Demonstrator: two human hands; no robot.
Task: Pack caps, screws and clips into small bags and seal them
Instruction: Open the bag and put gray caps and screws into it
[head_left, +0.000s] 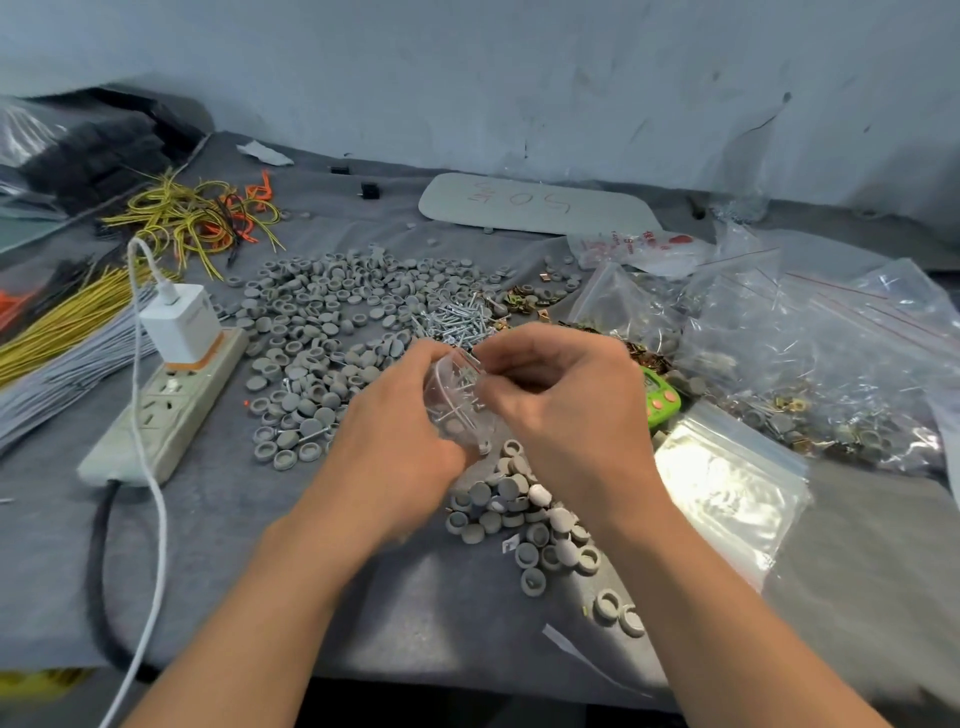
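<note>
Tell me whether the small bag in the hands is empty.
No: screws and a gray cap show inside the clear bag.

Open tabletop (270, 587) front-left, between power strip (171, 410) and near cap pile (519, 519); white charger cable (161, 525) crosses its left edge. Far side blocked by spread caps (322, 322) and screws (452, 319). Right side crowded: empty zip bags (727, 493), filled bags (831, 364).

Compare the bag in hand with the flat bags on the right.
The held bag bulges with screws and a cap; the flat bags look empty. The held bag is gripped by the left hand and right hand; the flat bags lie untouched on the mat. Both are clear plastic.
</note>
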